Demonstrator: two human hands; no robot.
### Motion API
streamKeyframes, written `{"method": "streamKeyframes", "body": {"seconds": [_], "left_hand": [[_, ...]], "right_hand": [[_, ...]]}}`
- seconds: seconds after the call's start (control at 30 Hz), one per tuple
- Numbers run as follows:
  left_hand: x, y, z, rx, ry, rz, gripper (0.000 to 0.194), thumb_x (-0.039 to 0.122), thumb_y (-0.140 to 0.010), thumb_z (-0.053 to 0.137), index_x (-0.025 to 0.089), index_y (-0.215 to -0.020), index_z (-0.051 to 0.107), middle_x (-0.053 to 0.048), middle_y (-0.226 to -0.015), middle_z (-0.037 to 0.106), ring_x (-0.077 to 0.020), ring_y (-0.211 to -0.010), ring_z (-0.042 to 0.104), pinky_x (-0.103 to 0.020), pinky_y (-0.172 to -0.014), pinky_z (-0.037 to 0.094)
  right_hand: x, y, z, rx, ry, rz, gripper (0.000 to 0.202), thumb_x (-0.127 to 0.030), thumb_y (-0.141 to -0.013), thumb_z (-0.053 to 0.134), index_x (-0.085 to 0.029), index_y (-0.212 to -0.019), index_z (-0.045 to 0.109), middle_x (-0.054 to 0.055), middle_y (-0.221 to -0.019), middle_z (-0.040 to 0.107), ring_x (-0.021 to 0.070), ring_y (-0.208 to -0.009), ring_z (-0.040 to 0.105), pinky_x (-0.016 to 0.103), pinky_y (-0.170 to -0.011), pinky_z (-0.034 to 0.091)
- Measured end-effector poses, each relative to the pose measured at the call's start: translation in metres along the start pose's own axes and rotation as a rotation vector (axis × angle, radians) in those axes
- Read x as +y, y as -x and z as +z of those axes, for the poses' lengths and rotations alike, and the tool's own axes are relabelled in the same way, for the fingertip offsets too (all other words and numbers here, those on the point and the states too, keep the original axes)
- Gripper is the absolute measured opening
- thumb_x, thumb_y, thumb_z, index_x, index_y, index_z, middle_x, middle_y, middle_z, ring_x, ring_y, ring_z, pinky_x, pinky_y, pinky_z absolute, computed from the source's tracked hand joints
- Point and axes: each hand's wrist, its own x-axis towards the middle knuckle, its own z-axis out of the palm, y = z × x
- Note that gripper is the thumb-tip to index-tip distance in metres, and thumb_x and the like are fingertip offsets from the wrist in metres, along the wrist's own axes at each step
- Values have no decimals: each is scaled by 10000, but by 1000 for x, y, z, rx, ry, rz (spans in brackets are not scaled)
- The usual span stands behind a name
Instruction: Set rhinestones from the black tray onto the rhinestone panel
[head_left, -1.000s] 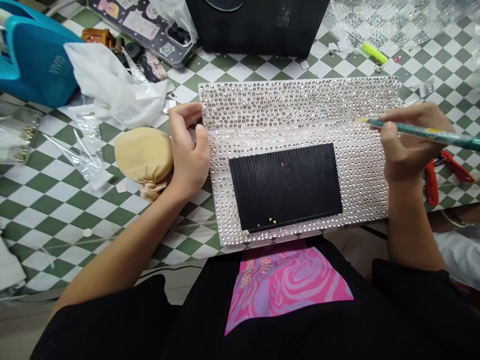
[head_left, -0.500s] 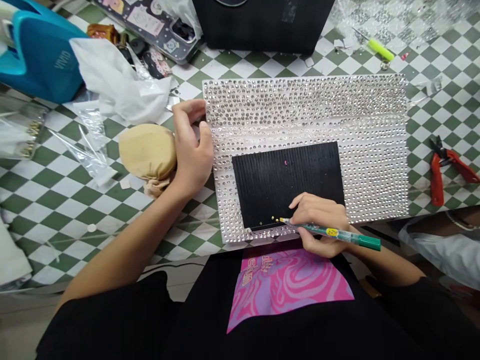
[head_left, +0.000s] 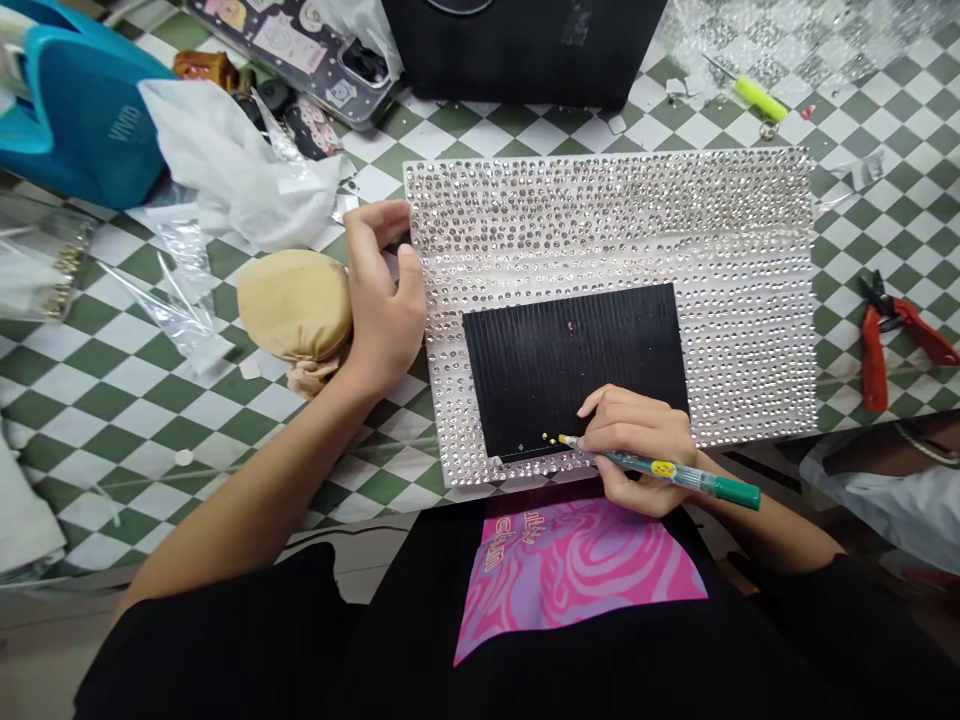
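Note:
A white sheet (head_left: 750, 300) covered with rows of shiny rhinestones lies on the checkered table. On it rests a ridged black board (head_left: 562, 360) with several tiny gold bits (head_left: 545, 436) near its lower edge. My right hand (head_left: 641, 445) grips a green-capped pen (head_left: 697, 477), its yellow tip down by the gold bits. At the sheet's left edge, my left hand (head_left: 386, 295) has its fingers curled with a gap between thumb and forefinger; the fingertips touch or rest beside the edge. A round beige pouch (head_left: 292, 300) sits against that hand.
Red-handled pliers (head_left: 874, 355) lie at the right, a yellow-green tool (head_left: 759, 98) at the upper right. A black box (head_left: 525, 50) stands behind the sheet. Blue holder (head_left: 82, 110), phone (head_left: 300, 50), white tissue (head_left: 232, 160) and plastic bags (head_left: 180, 290) fill the left. Someone's arm (head_left: 870, 400) shows far right.
Almost nothing differs. The pen and my right hand have stayed over the lower edge of the black board, with only a very slight shift; my left hand is in the same place.

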Motion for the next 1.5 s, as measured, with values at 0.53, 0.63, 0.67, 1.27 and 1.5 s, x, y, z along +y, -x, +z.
{"method": "streamKeyframes", "body": {"seconds": [0.53, 0.63, 0.67, 1.27, 1.5], "left_hand": [[12, -1, 2, 30, 15, -53, 474, 576, -911, 486, 206, -1208, 483, -106, -1202, 560, -227, -1137, 570, -464, -1078, 446], [14, -1, 2, 33, 25, -64, 466, 575, -906, 501, 210, -1195, 483, -102, -1199, 561, -226, -1137, 570, -456, -1084, 445], [14, -1, 2, 30, 26, -64, 471, 577, -907, 501, 207, -1197, 481, -103, -1200, 560, -225, -1141, 568, -454, -1088, 442], [14, -2, 1, 22, 19, -75, 483, 582, -895, 508, 203, -1194, 481, -110, -1198, 558, -241, -1149, 564, -468, -1079, 443], [15, -1, 1, 29, 20, -75, 474, 558, -900, 510, 186, -1194, 484, -120, -1197, 561, -238, -1147, 567, -472, -1086, 439]], "right_hand": [[0, 0, 0, 47, 77, -13, 205, -17, -705, 549, -149, -855, 595, 13, -665, 577, 115, -612, 538, 353, -719, 592], [0, -1, 1, 35, 83, -27, 195, -20, -702, 553, -149, -841, 595, 16, -663, 593, 116, -608, 538, 352, -710, 579], [0, -1, 1, 35, 90, -33, 191, -22, -701, 553, -150, -836, 595, 17, -663, 597, 118, -609, 537, 352, -703, 574], [1, 1, 2, 65, 98, -12, 210, -39, -682, 533, -176, -828, 594, -2, -651, 569, 121, -584, 517, 345, -662, 550], [-1, 1, 3, 75, 64, 3, 210, -44, -691, 539, -171, -849, 596, 1, -658, 576, 122, -590, 528, 349, -656, 554]]}}
